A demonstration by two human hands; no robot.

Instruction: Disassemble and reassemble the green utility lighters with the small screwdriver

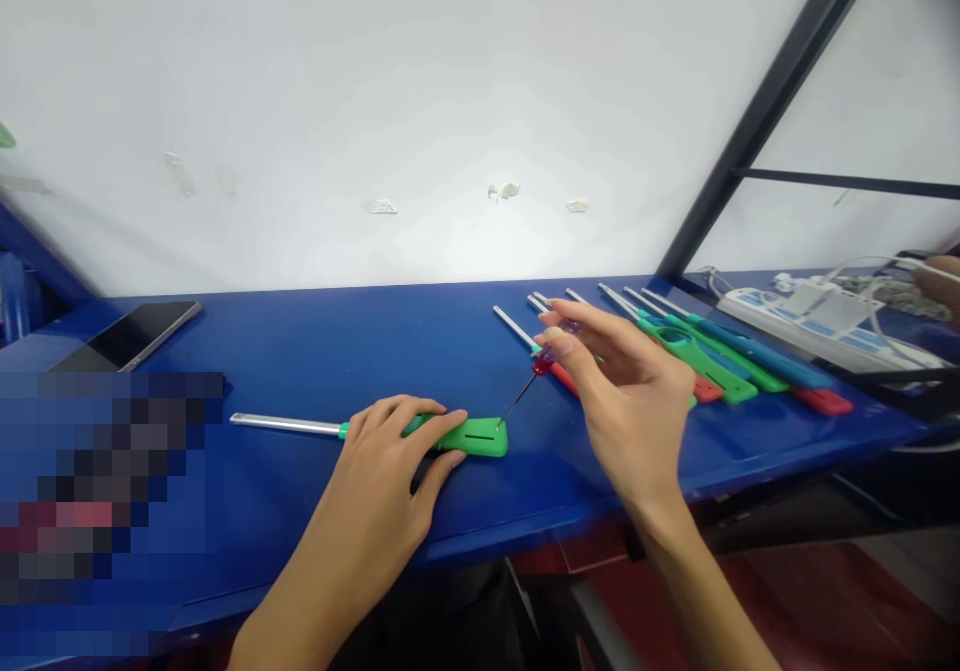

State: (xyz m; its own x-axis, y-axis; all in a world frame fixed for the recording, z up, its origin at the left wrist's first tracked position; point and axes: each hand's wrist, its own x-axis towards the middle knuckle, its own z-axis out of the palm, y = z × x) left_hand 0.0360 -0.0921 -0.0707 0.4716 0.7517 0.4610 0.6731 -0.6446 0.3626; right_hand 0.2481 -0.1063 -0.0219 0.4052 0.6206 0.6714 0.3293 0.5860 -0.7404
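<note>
A green long-neck gas lighter (pixel 480 437) lies flat on the blue table (pixel 360 341), its silver tube (pixel 285 423) pointing left. My left hand (pixel 397 446) is closed around the lighter's handle, fingers over the top and thumb along the near side. Between the fingertips of my right hand (pixel 626 381) is a small screwdriver (pixel 541 363) with a red and clear handle. Its thin shaft slants down to the left, and the tip meets the right end of the green handle, at a small hole or screw.
More long-neck lighters (pixel 694 356) in green, red and blue lie at the right. Beyond them are a white power strip (pixel 817 321) with cables and a dark metal frame (pixel 750 141). A phone (pixel 131 336) rests at the left, near a pixelated area.
</note>
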